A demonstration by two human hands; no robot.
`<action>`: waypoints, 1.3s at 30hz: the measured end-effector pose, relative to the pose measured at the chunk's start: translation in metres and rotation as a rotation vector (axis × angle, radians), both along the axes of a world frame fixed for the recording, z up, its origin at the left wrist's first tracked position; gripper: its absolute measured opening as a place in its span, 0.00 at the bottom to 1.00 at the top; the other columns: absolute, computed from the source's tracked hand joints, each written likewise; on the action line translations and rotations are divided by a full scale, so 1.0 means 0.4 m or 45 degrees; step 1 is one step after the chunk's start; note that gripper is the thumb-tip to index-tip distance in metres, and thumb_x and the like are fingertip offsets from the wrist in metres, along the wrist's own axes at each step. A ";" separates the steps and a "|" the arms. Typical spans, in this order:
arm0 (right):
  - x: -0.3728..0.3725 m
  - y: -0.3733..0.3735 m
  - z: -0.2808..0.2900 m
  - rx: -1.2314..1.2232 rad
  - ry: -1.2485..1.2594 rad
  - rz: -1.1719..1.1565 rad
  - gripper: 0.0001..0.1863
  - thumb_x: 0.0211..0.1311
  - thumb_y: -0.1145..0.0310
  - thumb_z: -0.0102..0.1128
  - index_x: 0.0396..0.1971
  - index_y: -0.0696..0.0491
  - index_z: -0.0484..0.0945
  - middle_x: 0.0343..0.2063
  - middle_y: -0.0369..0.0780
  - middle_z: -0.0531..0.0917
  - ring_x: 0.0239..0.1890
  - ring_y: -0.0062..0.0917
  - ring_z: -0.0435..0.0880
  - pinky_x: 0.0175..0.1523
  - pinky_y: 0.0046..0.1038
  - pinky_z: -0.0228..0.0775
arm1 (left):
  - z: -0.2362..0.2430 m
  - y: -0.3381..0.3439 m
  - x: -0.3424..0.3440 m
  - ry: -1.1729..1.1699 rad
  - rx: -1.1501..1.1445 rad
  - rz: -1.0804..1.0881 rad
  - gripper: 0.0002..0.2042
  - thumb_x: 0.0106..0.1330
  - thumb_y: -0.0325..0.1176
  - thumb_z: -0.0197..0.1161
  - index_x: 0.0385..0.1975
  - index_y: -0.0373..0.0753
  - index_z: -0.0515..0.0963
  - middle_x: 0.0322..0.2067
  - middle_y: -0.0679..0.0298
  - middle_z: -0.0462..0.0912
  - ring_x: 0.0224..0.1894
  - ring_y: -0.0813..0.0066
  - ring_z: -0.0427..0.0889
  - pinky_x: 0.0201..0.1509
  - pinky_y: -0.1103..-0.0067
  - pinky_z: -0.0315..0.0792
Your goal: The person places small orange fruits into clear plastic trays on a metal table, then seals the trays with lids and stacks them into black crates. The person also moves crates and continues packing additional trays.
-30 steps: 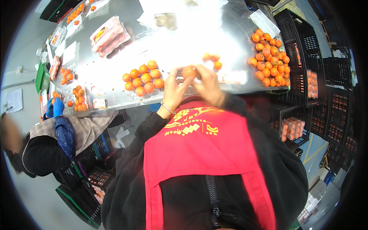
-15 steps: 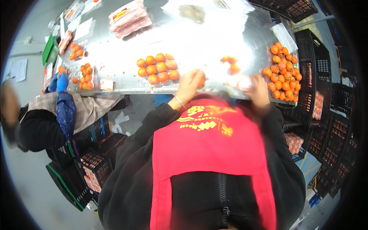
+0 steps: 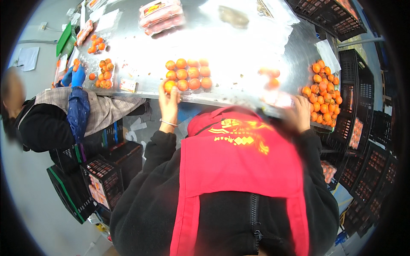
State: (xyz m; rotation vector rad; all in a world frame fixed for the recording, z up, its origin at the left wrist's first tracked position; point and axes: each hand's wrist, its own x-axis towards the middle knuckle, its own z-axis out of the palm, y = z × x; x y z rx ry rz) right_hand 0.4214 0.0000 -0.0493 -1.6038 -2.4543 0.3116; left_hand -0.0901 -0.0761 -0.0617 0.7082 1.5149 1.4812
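Note:
My left hand [image 3: 170, 106] has its fingers wrapped round an orange persimmon [image 3: 169, 86] at the near left corner of a block of persimmons [image 3: 194, 72]. The block lies in neat rows near the table's front edge; any tray under it is hard to make out. My right hand [image 3: 300, 113] is at the front edge, left of a crate heaped with persimmons [image 3: 323, 96]. Its fingers are blurred, close beside a small white and reddish pack [image 3: 279, 99] washed out by glare. Behind that pack sit a few loose persimmons [image 3: 270, 77].
Pink packs [image 3: 161, 17] lie on the far part of the metal table [image 3: 141, 51]. At the left, a co-worker's blue-gloved hands [image 3: 77, 77] are beside more persimmons [image 3: 104, 73] and a small box [image 3: 128, 85]. Black crates [image 3: 356, 85] stand at the right.
My left hand has moved left with a persimmon, from the table's front edge to the block's near left corner, which stood vacant. The right hand stays by the small pack. The whole view has shifted slightly.

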 end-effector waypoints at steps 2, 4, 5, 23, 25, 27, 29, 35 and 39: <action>0.003 -0.008 0.025 0.018 0.005 0.004 0.29 0.50 0.70 0.74 0.56 0.53 0.77 0.53 0.42 0.78 0.60 0.41 0.73 0.65 0.39 0.62 | -0.029 -0.023 -0.054 0.299 -0.106 0.071 0.21 0.77 0.28 0.57 0.67 0.40 0.67 0.45 0.64 0.78 0.34 0.84 0.75 0.34 0.85 0.71; -0.006 -0.006 0.054 0.035 0.038 0.003 0.29 0.51 0.68 0.74 0.55 0.53 0.78 0.52 0.42 0.78 0.59 0.41 0.73 0.64 0.39 0.62 | -0.057 -0.033 -0.074 0.474 -0.047 0.106 0.19 0.76 0.26 0.56 0.65 0.39 0.71 0.48 0.63 0.77 0.35 0.82 0.77 0.35 0.84 0.72; -0.019 -0.004 0.069 0.072 0.083 -0.006 0.28 0.52 0.67 0.74 0.55 0.55 0.78 0.51 0.43 0.79 0.58 0.40 0.74 0.64 0.39 0.62 | -0.067 -0.033 -0.078 0.546 -0.040 0.103 0.18 0.76 0.25 0.56 0.65 0.39 0.72 0.50 0.63 0.77 0.35 0.81 0.77 0.36 0.84 0.73; -0.851 0.182 0.032 -0.104 0.589 0.625 0.28 0.53 0.62 0.73 0.55 0.51 0.77 0.50 0.41 0.79 0.55 0.39 0.75 0.61 0.40 0.63 | -0.084 -0.051 -0.077 0.592 -0.119 0.219 0.18 0.69 0.21 0.61 0.59 0.34 0.75 0.51 0.58 0.78 0.30 0.78 0.80 0.33 0.82 0.74; -0.894 0.181 0.012 -0.115 0.521 0.607 0.28 0.52 0.62 0.74 0.54 0.51 0.77 0.49 0.41 0.78 0.56 0.38 0.74 0.63 0.41 0.62 | -0.085 -0.055 -0.091 0.547 -0.117 0.258 0.15 0.72 0.23 0.58 0.57 0.34 0.75 0.49 0.59 0.79 0.30 0.79 0.79 0.32 0.82 0.74; -0.912 0.183 -0.006 0.026 0.466 0.677 0.29 0.50 0.62 0.74 0.54 0.52 0.77 0.50 0.42 0.77 0.56 0.38 0.73 0.65 0.42 0.60 | -0.090 -0.041 -0.104 0.497 -0.122 0.269 0.14 0.74 0.25 0.56 0.57 0.34 0.76 0.48 0.60 0.79 0.30 0.80 0.78 0.31 0.81 0.73; -0.916 0.186 -0.022 0.067 0.527 0.702 0.30 0.51 0.63 0.74 0.55 0.53 0.76 0.51 0.44 0.76 0.56 0.39 0.74 0.63 0.42 0.62 | -0.095 -0.020 -0.114 0.555 -0.135 0.247 0.13 0.75 0.28 0.56 0.56 0.34 0.77 0.46 0.60 0.81 0.31 0.78 0.78 0.35 0.78 0.75; -0.828 0.295 -0.031 0.120 0.649 0.344 0.24 0.54 0.71 0.69 0.53 0.54 0.76 0.49 0.46 0.77 0.52 0.45 0.76 0.58 0.42 0.69 | -0.105 0.024 -0.136 0.607 -0.202 0.247 0.12 0.75 0.31 0.58 0.53 0.35 0.80 0.44 0.61 0.82 0.34 0.77 0.78 0.38 0.78 0.73; -0.715 0.501 0.016 0.386 0.684 0.171 0.16 0.55 0.75 0.66 0.45 0.54 0.80 0.43 0.45 0.80 0.49 0.45 0.78 0.57 0.42 0.71 | -0.107 0.054 -0.154 0.573 -0.176 0.281 0.11 0.75 0.30 0.57 0.52 0.34 0.80 0.45 0.63 0.81 0.33 0.79 0.76 0.36 0.80 0.72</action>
